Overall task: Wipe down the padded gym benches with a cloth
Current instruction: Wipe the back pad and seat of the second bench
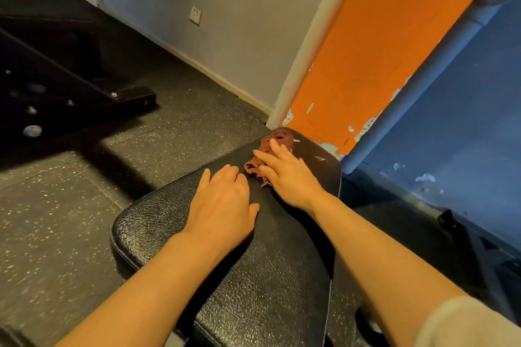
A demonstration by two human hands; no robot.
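Note:
A black padded bench (270, 276) with cracked vinyl runs from the bottom of the view up to the wall corner. A crumpled dark red cloth (266, 146) lies near its far end. My right hand (284, 172) presses flat on the cloth with straight, spread fingers. Just to the left, my left hand (222, 208) rests palm down on the bare pad, its fingertips close to the cloth's near edge.
Speckled black rubber flooring (70, 205) surrounds the bench. A black steel machine frame (84, 98) with bolts stands at the left. Beyond the bench's far end are a white pipe (310, 45), an orange peeling wall (380, 51) and a blue wall (465, 121).

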